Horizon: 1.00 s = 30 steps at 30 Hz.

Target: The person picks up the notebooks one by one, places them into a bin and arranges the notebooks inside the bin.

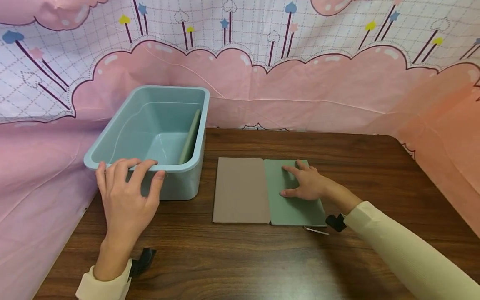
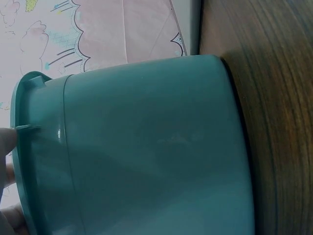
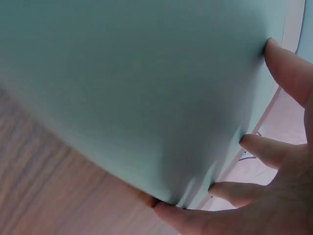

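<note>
- Wooden table [image 1: 262, 258] carries the whole setup, with a pink cartoon-cloud cloth [image 1: 318, 96] draped behind and around it.
- Next biggest is the light blue plastic bin [image 1: 112, 146] at the left. One green notebook [image 1: 190, 137] is already inside, standing on edge against the right wall, so I'd call that one done.
- Two more are left flat on the table just right of the bin, side by side and touching: a taupe notebook [image 1: 241, 189] and a second green notebook [image 1: 290, 204].
- Left hand [image 1: 125, 200] has its fingers curled over the bin's near rim, steadying it.
- Right hand [image 1: 305, 183] lies flat on that second green notebook, fingers spread and pressing, nothing lifted yet. So roughly a third packed, I'd guess.
</note>
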Each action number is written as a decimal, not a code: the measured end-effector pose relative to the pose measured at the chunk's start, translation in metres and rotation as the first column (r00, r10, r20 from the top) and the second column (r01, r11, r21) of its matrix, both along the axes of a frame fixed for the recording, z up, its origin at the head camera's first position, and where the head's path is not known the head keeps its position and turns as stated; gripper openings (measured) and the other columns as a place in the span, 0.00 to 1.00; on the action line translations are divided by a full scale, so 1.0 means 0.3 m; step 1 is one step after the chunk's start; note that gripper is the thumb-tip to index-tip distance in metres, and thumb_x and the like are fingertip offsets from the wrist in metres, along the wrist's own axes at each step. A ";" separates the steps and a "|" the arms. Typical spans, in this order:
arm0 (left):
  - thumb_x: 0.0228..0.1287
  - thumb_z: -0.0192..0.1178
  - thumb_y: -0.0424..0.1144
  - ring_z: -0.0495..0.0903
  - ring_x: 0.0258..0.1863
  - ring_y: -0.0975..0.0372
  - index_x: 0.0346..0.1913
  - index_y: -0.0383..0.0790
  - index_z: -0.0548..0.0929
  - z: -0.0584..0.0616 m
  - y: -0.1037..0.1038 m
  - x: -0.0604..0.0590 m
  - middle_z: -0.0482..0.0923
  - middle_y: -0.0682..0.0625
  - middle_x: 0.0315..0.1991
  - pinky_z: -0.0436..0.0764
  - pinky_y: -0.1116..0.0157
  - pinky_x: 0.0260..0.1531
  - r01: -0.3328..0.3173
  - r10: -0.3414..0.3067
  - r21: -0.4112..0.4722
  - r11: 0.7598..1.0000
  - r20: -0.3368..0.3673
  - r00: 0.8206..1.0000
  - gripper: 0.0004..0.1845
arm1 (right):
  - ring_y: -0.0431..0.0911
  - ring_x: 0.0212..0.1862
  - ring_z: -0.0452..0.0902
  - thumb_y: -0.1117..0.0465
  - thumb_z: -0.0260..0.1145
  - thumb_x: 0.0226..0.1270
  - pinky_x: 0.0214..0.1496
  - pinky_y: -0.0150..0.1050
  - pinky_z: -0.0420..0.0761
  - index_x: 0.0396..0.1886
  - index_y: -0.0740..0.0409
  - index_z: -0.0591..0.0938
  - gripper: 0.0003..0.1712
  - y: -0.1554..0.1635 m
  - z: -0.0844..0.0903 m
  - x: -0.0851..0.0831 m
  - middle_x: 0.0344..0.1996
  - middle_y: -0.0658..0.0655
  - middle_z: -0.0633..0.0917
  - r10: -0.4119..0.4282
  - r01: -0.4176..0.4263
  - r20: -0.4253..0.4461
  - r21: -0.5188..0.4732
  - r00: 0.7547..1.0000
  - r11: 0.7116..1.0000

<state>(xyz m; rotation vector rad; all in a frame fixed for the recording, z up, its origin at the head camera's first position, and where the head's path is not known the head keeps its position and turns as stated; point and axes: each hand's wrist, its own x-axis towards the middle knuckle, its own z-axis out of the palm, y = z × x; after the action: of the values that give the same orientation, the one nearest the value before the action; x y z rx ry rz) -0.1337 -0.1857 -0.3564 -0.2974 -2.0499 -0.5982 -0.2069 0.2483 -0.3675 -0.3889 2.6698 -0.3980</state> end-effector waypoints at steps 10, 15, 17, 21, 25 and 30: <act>0.77 0.59 0.58 0.76 0.50 0.35 0.47 0.38 0.89 0.006 -0.001 0.005 0.80 0.34 0.46 0.55 0.28 0.72 0.003 -0.003 -0.002 1.000 0.000 1.000 0.24 | 0.85 0.80 0.40 0.36 0.78 0.62 0.73 0.82 0.57 0.85 0.56 0.59 0.61 -0.017 0.000 -0.035 0.82 0.82 0.44 -0.131 0.132 0.031 -0.008 0.991 0.991; 0.77 0.60 0.57 0.76 0.50 0.36 0.47 0.38 0.89 0.009 0.003 0.007 0.80 0.34 0.46 0.55 0.28 0.72 0.004 -0.004 0.000 1.000 -0.001 1.000 0.23 | 0.85 0.80 0.41 0.38 0.82 0.57 0.73 0.80 0.61 0.85 0.57 0.58 0.66 -0.032 0.017 -0.046 0.83 0.81 0.44 -0.221 0.222 0.072 -0.003 0.973 0.975; 0.77 0.60 0.57 0.76 0.50 0.36 0.47 0.39 0.89 0.009 0.004 0.006 0.80 0.34 0.46 0.55 0.29 0.72 0.005 -0.005 0.001 1.000 -0.001 1.000 0.23 | 0.86 0.79 0.42 0.39 0.84 0.55 0.71 0.81 0.63 0.86 0.56 0.58 0.67 -0.037 0.024 -0.047 0.83 0.81 0.44 -0.254 0.255 0.085 0.003 0.964 0.967; 0.77 0.60 0.57 0.76 0.50 0.36 0.47 0.39 0.89 0.009 0.003 0.006 0.80 0.34 0.46 0.55 0.29 0.73 -0.001 0.001 0.002 1.000 0.000 1.000 0.23 | 0.84 0.78 0.47 0.41 0.85 0.54 0.70 0.80 0.65 0.86 0.54 0.59 0.67 -0.051 0.031 -0.049 0.83 0.79 0.45 -0.305 0.306 0.096 -0.003 0.948 0.952; 0.77 0.60 0.58 0.76 0.51 0.36 0.47 0.39 0.89 0.010 0.001 0.005 0.80 0.34 0.46 0.55 0.29 0.73 -0.002 0.002 0.007 1.000 -0.001 1.000 0.23 | 0.83 0.74 0.54 0.41 0.86 0.52 0.69 0.78 0.68 0.85 0.57 0.60 0.67 -0.053 0.037 -0.052 0.80 0.81 0.54 -0.328 0.329 0.071 -0.001 0.942 0.944; 0.77 0.60 0.58 0.76 0.51 0.36 0.47 0.39 0.89 0.009 0.002 0.004 0.80 0.34 0.46 0.55 0.29 0.72 0.003 -0.003 0.004 1.000 0.004 1.000 0.23 | 0.82 0.73 0.59 0.40 0.84 0.54 0.70 0.75 0.70 0.84 0.62 0.59 0.67 -0.020 0.038 -0.057 0.76 0.83 0.59 -0.366 0.366 0.055 0.020 0.929 0.930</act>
<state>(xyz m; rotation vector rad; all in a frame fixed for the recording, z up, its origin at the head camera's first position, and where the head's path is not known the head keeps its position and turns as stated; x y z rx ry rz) -0.1325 -0.1852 -0.3538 -0.2977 -2.0523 -0.6048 -0.2240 0.2423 -0.3561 0.1299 2.6826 -0.4974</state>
